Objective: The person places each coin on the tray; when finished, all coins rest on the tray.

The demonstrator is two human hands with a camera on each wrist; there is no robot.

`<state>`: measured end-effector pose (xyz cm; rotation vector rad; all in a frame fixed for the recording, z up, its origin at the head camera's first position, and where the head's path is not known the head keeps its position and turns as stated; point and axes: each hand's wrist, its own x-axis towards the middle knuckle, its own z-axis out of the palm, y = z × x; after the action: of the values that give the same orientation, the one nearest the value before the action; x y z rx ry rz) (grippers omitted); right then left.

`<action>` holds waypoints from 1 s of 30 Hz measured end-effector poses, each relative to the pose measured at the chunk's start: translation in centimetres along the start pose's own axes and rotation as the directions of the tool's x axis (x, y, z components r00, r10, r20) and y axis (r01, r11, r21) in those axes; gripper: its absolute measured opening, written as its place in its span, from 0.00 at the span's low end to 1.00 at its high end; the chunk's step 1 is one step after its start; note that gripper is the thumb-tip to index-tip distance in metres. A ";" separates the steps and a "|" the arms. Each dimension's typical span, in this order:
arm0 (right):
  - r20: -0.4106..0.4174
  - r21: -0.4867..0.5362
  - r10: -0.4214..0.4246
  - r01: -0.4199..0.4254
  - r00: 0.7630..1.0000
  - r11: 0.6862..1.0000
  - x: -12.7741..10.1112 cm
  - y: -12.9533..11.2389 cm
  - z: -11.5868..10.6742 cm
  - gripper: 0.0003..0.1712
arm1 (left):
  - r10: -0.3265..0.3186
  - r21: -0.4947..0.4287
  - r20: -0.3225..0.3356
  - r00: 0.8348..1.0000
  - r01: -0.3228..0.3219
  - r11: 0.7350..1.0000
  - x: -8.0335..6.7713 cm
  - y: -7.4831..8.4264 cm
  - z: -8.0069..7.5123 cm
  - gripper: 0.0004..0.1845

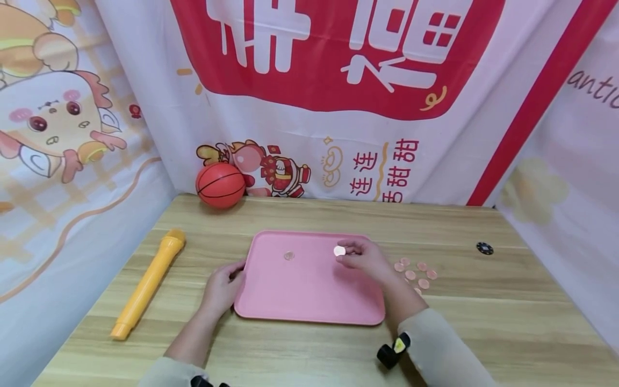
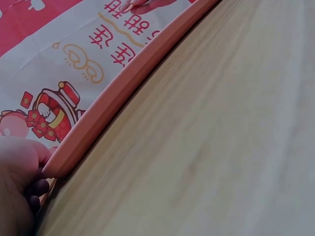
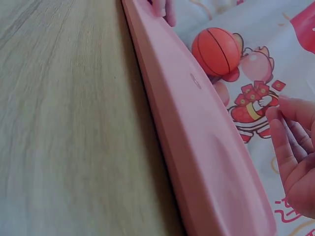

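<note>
A pink tray [image 1: 309, 301] lies in the middle of the wooden table. One small coin [image 1: 289, 256] rests on it near the back left. My right hand [image 1: 361, 258] hovers over the tray's back right part and pinches a pale coin [image 1: 339, 250] between thumb and fingertips. My left hand [image 1: 223, 287] rests against the tray's left edge, fingers curled on the rim. In the left wrist view the tray rim [image 2: 118, 93] runs past my fingers [image 2: 19, 191]. The right wrist view shows the tray's edge [image 3: 197, 142] and my fingers [image 3: 295, 152].
Several pinkish coins [image 1: 416, 273] lie on the table right of the tray. A dark chip [image 1: 484, 248] sits further right. A yellow toy microphone [image 1: 147, 282] lies at the left, a small basketball [image 1: 220, 185] at the back. Printed cloth walls enclose the table.
</note>
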<state>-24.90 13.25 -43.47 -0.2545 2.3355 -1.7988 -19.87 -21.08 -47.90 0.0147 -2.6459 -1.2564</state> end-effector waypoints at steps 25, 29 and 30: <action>-0.086 -0.244 0.087 -0.106 0.992 0.964 5.5 1.2 8.0 0.18 | -0.073 -0.011 0.051 0.996 0.074 0.997 0.2 0.3 -0.1 0.19; -0.076 -0.332 0.086 -0.107 0.993 0.937 5.6 1.0 8.4 0.16 | -0.072 -0.014 0.046 0.996 0.073 0.997 0.2 0.3 0.0 0.19; -0.071 -0.352 0.088 -0.108 0.994 0.930 5.6 0.9 8.5 0.16 | -0.071 -0.015 0.044 0.996 0.072 0.997 0.3 0.3 0.0 0.19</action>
<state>-28.26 4.13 -46.69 -0.1338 2.6509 -1.3445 -20.08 -20.96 -47.62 0.0809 -2.6941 -1.3159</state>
